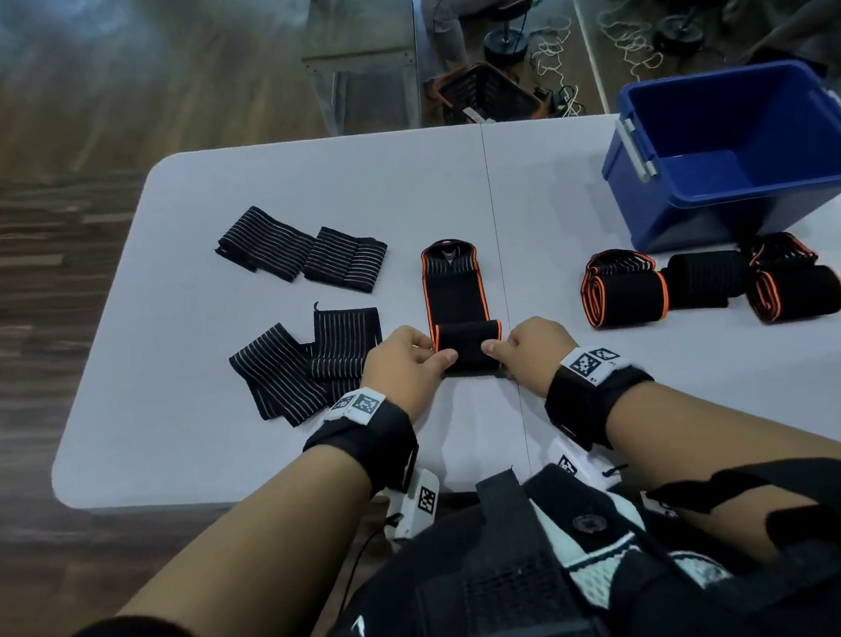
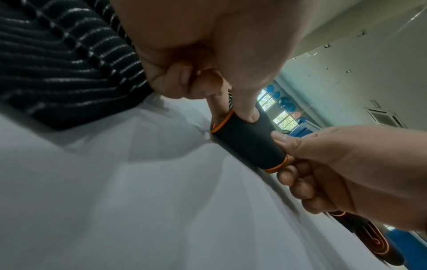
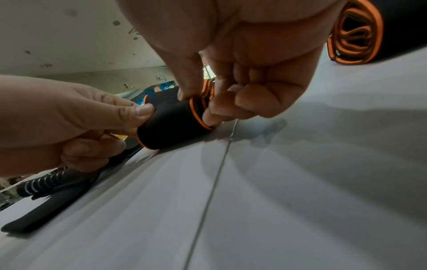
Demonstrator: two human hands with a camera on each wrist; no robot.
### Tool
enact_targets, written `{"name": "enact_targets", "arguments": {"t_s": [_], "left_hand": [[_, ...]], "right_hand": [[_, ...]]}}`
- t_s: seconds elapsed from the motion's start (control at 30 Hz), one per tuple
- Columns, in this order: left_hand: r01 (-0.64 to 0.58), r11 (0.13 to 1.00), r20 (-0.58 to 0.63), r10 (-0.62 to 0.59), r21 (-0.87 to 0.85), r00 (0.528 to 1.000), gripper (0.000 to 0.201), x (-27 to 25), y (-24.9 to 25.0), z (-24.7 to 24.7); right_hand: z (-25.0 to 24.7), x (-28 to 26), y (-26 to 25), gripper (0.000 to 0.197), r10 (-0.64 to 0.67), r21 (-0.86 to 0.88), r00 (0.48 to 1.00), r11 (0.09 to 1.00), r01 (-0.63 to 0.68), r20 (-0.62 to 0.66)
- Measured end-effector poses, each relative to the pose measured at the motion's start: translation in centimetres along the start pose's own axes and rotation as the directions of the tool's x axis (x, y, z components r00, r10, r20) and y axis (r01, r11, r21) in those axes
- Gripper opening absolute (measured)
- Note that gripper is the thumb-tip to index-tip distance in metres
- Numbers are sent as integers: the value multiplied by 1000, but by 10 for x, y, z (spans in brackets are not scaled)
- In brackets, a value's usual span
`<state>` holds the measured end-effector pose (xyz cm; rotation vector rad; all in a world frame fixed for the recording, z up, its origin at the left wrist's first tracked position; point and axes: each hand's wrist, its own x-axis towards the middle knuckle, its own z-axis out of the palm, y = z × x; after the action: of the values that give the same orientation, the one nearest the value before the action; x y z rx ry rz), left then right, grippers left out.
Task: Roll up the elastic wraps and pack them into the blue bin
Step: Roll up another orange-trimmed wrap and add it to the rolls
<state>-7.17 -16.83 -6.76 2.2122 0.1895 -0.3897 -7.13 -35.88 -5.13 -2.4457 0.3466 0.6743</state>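
Where the grey table (image 1: 214,441) rounds off at its near left corner, bare surface runs along the left and near edges, and four flat striped wraps (image 1: 279,368) lie in two pairs just inside it, the nearer pair overlapping and touching the person's left wrist. The left hand (image 1: 405,366) has its thumb on top and its fingers curled at the left end of the orange-edged wrap (image 1: 467,344), pinching the rolled part; the right hand (image 1: 529,351) pinches the right end the same way, thumb over the roll and fingers tucked at its open end. The roll sits on the table near the person, beside the centre seam, and the unrolled rest of the wrap stretches flat away from it toward the far edge. Open table lies between this wrap and three finished rolls (image 1: 707,280), which lie touching in a row to the right. Just behind them, at the far right corner, the blue bin (image 1: 656,223) stands with its visible floor bare; its right side runs out of view.
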Motion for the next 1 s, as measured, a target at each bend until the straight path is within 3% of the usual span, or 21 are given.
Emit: {"name": "enact_targets", "arguments": {"t_s": [0.17, 0.37, 0.53, 0.6, 0.7, 0.8, 0.9, 1.0], "left_hand": [[-37, 998, -2, 37, 53, 999, 26, -2, 6, -2], [-129, 988, 5, 129, 91, 992, 26, -6, 12, -3], [-161, 974, 37, 157, 160, 987, 24, -4, 11, -3], [-180, 961, 48, 174, 211, 984, 27, -4, 11, -3], [-224, 932, 59, 217, 284, 974, 35, -5, 8, -6], [-258, 925, 148, 224, 279, 963, 49, -8, 5, -11], [-264, 931, 223, 210, 252, 952, 62, -5, 2, -17], [-218, 951, 186, 179, 217, 966, 56, 1, 3, -17]], "right_hand": [[-3, 6, -6, 57, 57, -86, 998, 995, -54, 31], [-2, 2, -6, 52, 25, -136, 1000, 990, -26, -14], [1, -7, -3, 24, -193, -26, 966, 981, 191, -171], [2, -7, -1, 34, -249, -82, 959, 968, 239, -138], [2, -8, 3, 64, -257, -118, 965, 961, 251, -42], [4, -7, 7, 78, -255, -167, 967, 953, 253, 9], [4, -6, 5, 69, -243, -133, 970, 962, 238, -22], [1, -4, 3, 45, -205, 32, 978, 978, 205, -26]]}}
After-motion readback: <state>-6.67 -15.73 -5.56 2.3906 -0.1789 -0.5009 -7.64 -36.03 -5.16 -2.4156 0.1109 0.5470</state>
